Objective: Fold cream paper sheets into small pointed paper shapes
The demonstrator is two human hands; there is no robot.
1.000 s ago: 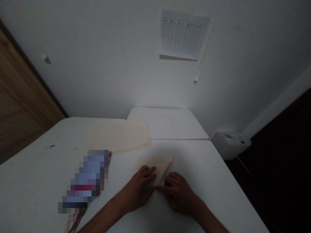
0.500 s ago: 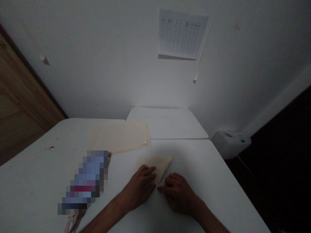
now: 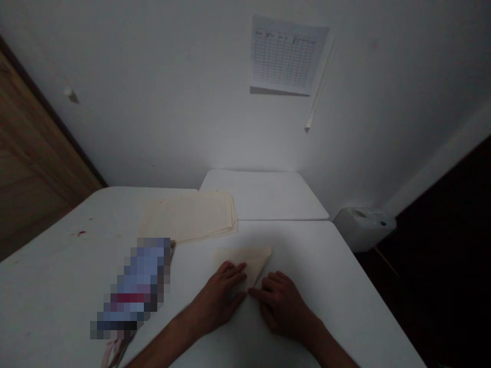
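A pale cream sheet of paper (image 3: pixel 258 259), folded to a triangle with its point towards me, lies on the white table. My left hand (image 3: pixel 226 291) rests flat on its left part, fingers spread, and covers some of it. Close by on the right, my right hand (image 3: pixel 282 306) has its index finger stretched out to the paper's near tip, while its other fingers are curled. Whether that fingertip presses the paper or the tabletop beside it is hard to see.
A stack of cream paper sheets (image 3: pixel 192 214) lies behind and to the left. A blurred-out bluish object (image 3: pixel 136 281) sits left of my left arm. A printed table sheet (image 3: pixel 286 56) hangs on the wall. Beyond the table's right edge stands a whitish container (image 3: pixel 362 232).
My right index finger has shifted slightly up and to the left, along the paper's near tip. My left hand stays almost in place on the paper.
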